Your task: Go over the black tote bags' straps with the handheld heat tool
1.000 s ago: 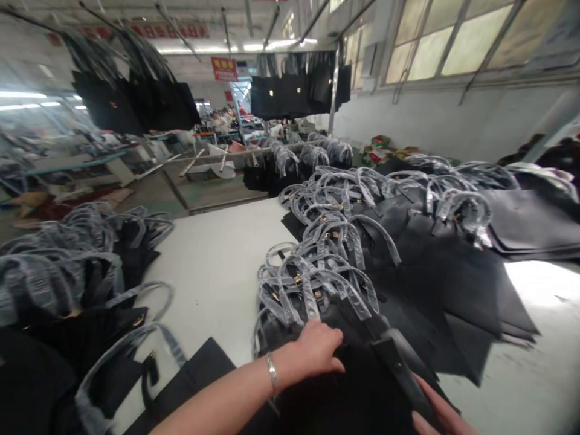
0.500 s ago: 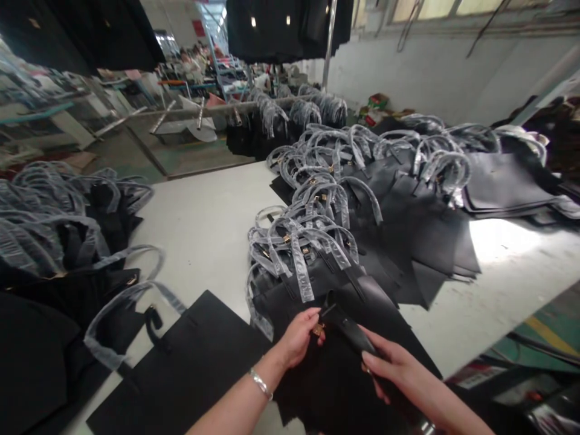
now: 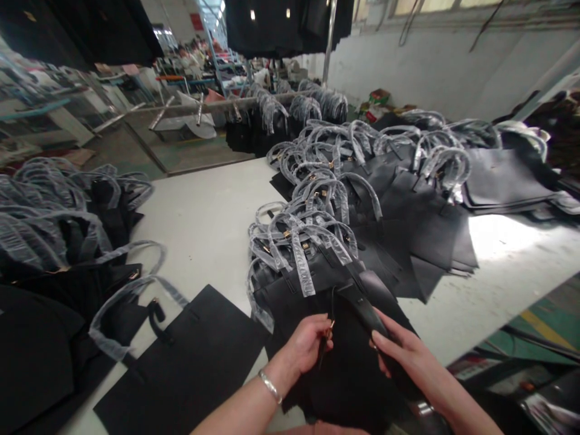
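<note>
My left hand [image 3: 310, 343], with a silver bracelet at the wrist, pinches a small gold buckle [image 3: 332, 326] on a thin black strap. To its right, my right hand [image 3: 401, 347] grips a wide black leather band [image 3: 360, 305] between thumb and fingers. Both hands are over a black leather panel [image 3: 348, 374] in front of me. Just beyond them lies a pile of black panels with plastic-wrapped handles [image 3: 302, 263]. Another black panel [image 3: 199, 356] with a wrapped handle and a curled strap lies to the left. The lower part of the band is hidden by my right hand.
A white table [image 3: 203, 205] bears more black pieces with wrapped handles [image 3: 49, 211] at the left. Further black panels [image 3: 421, 223] spread to the right. A metal rail [image 3: 217, 106] stands beyond the table, and black pieces hang overhead [image 3: 290, 30].
Both hands have moved slightly right, and the band with them. My left hand has turned, with the buckle now upright at its fingertips and the strap hanging below.
</note>
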The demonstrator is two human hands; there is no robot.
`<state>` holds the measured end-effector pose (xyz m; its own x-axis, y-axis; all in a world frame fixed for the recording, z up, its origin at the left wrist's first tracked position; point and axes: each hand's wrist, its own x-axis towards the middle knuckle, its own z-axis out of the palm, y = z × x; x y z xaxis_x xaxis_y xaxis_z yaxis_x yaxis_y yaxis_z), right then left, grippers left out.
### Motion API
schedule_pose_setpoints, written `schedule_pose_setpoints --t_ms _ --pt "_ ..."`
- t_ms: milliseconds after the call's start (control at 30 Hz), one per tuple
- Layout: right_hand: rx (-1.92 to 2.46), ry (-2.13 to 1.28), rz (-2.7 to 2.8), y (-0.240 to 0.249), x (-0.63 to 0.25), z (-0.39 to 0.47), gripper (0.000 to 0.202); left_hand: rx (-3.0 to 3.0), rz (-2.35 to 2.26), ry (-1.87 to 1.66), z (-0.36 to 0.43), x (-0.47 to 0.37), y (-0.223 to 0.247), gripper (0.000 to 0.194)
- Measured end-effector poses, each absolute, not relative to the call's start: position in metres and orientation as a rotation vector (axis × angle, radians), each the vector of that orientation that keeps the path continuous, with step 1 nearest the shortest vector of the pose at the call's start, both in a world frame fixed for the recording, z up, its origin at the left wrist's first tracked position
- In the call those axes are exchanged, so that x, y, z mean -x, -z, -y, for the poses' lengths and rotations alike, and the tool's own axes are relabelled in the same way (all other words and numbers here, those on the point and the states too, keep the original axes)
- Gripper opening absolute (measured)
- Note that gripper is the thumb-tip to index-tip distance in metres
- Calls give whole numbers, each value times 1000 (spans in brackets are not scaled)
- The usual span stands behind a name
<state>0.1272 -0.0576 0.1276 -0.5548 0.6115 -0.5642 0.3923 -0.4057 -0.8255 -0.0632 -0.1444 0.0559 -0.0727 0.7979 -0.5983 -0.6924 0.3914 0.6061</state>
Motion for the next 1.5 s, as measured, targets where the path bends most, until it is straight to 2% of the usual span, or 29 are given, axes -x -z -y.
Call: schedule_pose_setpoints --t_ms 100,267,533,700,867,1033,1167,1400,1500 --pt "1398 -2159 1603 -134 -141 62 75 -168 -1129 -1359 145 57 -55 16" --pt "1425 -2271 1544 -138 -149 73 77 -239 -1249 -1452 144 52 -46 35" --pt "1381 -2199 1601 -130 -134 70 72 -394 -1379 -1499 143 44 -38 38" --pt "1402 -2307 1596 -133 -133 72 74 -440 -1430 -1469 142 46 -38 42" --pt "1409 -2156 1559 -133 -134 68 74 -443 -1460 -1462 141 48 -40 53" --pt "1369 -2313 1555 -131 -139 71 74 -455 -1445 -1402 142 46 -39 52" --pt "1360 -2180 1539 -130 -138 68 72 -418 -1427 -1379 142 44 -37 60" --pt "1327 -2407 1445 -136 -153 73 69 -437 -1453 -1347 140 47 -35 45" --pt "1311 -2364 1450 -128 -143 72 71 -450 -1449 -1331 140 45 -34 38"
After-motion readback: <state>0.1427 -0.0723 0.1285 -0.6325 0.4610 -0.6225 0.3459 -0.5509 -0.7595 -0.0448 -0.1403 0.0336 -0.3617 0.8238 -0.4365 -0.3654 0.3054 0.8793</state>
